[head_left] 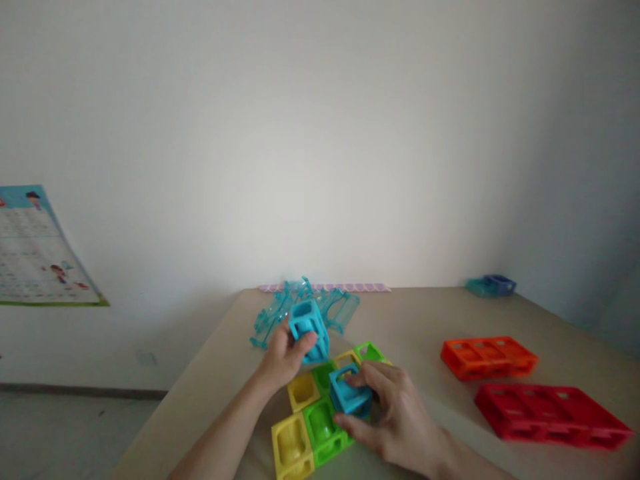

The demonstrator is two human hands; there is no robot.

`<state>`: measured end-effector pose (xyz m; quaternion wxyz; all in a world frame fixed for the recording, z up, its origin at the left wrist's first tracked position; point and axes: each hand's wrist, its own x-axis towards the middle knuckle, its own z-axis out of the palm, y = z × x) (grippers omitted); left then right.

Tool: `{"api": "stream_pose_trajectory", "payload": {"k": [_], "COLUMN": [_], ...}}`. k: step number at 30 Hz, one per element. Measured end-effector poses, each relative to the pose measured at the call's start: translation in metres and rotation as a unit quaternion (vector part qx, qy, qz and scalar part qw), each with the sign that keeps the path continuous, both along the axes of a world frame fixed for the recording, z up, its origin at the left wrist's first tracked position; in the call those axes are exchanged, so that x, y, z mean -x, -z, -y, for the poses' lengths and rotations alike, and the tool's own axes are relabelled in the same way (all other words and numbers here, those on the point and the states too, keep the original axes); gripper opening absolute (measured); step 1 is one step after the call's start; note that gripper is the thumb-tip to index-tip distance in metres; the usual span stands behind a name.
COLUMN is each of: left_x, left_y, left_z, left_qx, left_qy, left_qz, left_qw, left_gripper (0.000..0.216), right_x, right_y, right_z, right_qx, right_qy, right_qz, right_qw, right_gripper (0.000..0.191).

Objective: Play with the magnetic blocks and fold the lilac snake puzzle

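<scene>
My left hand [286, 357] is closed around a blue hollow block [309, 327], held tilted above the far left part of a joined group of blocks. With thumb and fingers, my right hand [393, 417] grips a second blue block [347, 393] over the middle of that group. Whether this block rests on the ones below, I cannot tell. The group lies on the table and mixes yellow blocks [293, 443] with green blocks [323, 427]. My right fingers and the blue block hide part of it.
Clear teal plastic pieces [275, 317] lie in a heap behind my left hand. To the right are an orange three-cell block piece [490, 357] and a red one [553, 413]. A dark blue block [500, 285] sits at the far right corner. A wall stands behind the table [410, 327].
</scene>
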<state>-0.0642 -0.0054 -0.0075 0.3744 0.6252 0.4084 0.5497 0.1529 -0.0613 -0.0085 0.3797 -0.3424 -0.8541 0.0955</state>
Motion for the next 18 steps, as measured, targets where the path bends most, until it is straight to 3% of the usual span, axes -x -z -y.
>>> {"api": "stream_pose_trajectory", "payload": {"k": [2, 3, 6, 7, 9, 11, 18], "left_x": [0.008, 0.012, 0.019, 0.019, 0.017, 0.012, 0.005], "left_y": [-0.006, -0.009, -0.016, -0.017, -0.016, -0.014, -0.011], "left_z": [0.002, 0.005, 0.017, 0.021, 0.027, 0.029, 0.025], "left_qx": [0.053, 0.077, 0.193, 0.237, 0.315, 0.341, 0.311], "left_qy": [0.042, 0.107, 0.394, 0.436, 0.467, 0.457, 0.467], "left_qz": [0.134, 0.192, 0.184, 0.157, 0.094, 0.068, 0.084], "left_qw": [0.989, 0.972, 0.88, 0.854, 0.821, 0.819, 0.824], "left_gripper": [0.048, 0.055, 0.063, 0.062, 0.054, 0.051, 0.048], "right_x": [-0.001, -0.001, 0.0, 0.001, 0.002, 0.003, 0.012], "right_y": [-0.003, -0.005, -0.007, -0.007, -0.005, -0.004, 0.005], "right_z": [-0.001, -0.001, 0.0, 0.0, 0.001, 0.002, 0.006], "right_qx": [0.015, 0.025, 0.062, 0.073, 0.092, 0.109, 0.189], "right_qy": [0.019, 0.026, 0.042, 0.043, 0.039, 0.035, 0.034], "right_qz": [0.001, 0.001, -0.006, -0.012, -0.027, -0.041, -0.157], "right_qw": [1.0, 0.999, 0.997, 0.996, 0.995, 0.993, 0.969], "right_gripper": [0.033, 0.034, 0.034, 0.033, 0.028, 0.022, 0.017]}}
